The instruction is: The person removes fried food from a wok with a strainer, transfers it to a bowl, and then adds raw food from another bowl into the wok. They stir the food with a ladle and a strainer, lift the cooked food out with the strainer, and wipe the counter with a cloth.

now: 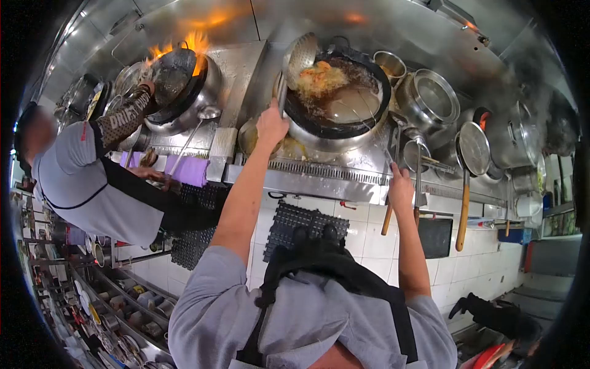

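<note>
My left hand (271,125) is closed around the handle of a perforated skimmer (301,61), whose bowl is tilted at the wok's left rim. Golden fried food (321,79) lies beside it in bubbling brown oil (351,104). This oil fills a large black wok (326,130) on the stove. To the right, my right hand (401,186) is closed on a long, thin metal-handled utensil (388,157) that points toward the wok. Its far end is not clear to me.
A co-worker (98,178) stands at left by another wok (175,83) with flames behind it. Metal pots (430,95), a wood-handled strainer (474,149) and other ladles crowd the stove's right side. Black mats (301,226) cover part of the tiled floor. Another person is partly visible lower right.
</note>
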### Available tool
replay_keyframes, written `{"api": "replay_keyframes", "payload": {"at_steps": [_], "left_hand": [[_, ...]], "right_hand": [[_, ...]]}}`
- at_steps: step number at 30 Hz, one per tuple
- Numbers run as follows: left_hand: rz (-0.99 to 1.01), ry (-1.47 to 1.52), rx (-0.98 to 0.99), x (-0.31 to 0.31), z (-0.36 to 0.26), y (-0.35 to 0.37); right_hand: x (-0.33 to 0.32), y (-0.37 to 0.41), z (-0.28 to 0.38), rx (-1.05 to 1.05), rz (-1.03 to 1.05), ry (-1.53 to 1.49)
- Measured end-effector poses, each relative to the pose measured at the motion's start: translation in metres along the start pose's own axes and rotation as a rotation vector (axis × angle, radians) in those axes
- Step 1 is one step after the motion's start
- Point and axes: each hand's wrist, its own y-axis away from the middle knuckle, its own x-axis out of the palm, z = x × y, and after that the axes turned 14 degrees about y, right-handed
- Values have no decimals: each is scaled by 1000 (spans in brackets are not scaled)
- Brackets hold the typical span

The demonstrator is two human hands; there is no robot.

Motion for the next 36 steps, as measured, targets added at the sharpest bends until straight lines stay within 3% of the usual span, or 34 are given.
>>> {"api": "replay_keyframes", "payload": {"at_steps": [1,2,5,6,7,8,9,10,11,13,15,16,17,18,19,20,21,22,23,25,27,29,30,31,34,35,36], "left_hand": [[-46,21,39,-7,2,2],[-83,42,72,-13,6,3],[-105,172,160,-27,53,12],[-75,464,181,-25,86,12],[-17,612,44,-37,91,25],[30,761,-86,-55,88,44],[69,909,-218,-69,87,65],[44,994,-314,-73,96,81],[11,1078,-413,-72,111,100],[-3,1184,-539,-59,144,132],[48,1183,-655,-39,169,154],[74,1119,-823,-38,166,164],[-7,1226,-781,-16,176,174],[-3,1221,-641,-1,183,181],[-41,1219,-730,0,176,187],[-74,1273,-787,-12,152,197],[-154,1298,-687,16,177,199],[-175,1125,-607,35,203,204],[-163,858,-586,59,241,204],[-260,979,-629,31,220,256],[-330,711,-632,32,238,337],[-295,582,-704,41,268,427],[-33,198,-682,51,305,483],[-5,160,-808,67,330,546],[474,0,-1242,36,345,729],[316,107,-1301,3,319,781],[-255,565,-1590,-12,311,841]], "right_hand": [[-5,5,4,-4,-48,11],[-10,14,7,-45,-257,-13],[-45,44,29,-103,-243,-182],[-38,59,35,-130,-148,-256],[-21,77,41,-193,-86,-235],[-6,89,50,-198,233,-191],[46,106,51,-367,89,-220],[55,114,65,-284,430,-241],[81,120,69,-424,451,-241],[159,125,79,-373,674,-126],[181,127,89,-258,594,-22],[187,115,89,-302,762,84],[217,113,83,-432,681,118],[221,113,86,-299,739,168],[235,108,79,-480,762,150],[281,112,68,-396,739,223],[295,110,59,-385,691,189],[342,107,42,-530,700,181],[306,106,56,-466,781,263],[279,126,58,-488,529,299],[262,141,73,-592,322,115],[249,152,100,-769,297,-58],[244,159,119,-870,333,-128],[240,168,141,-965,400,-183],[215,202,215,-1220,602,-292],[206,219,243,-1295,683,-322],[196,238,270,-1360,754,-331]]}}
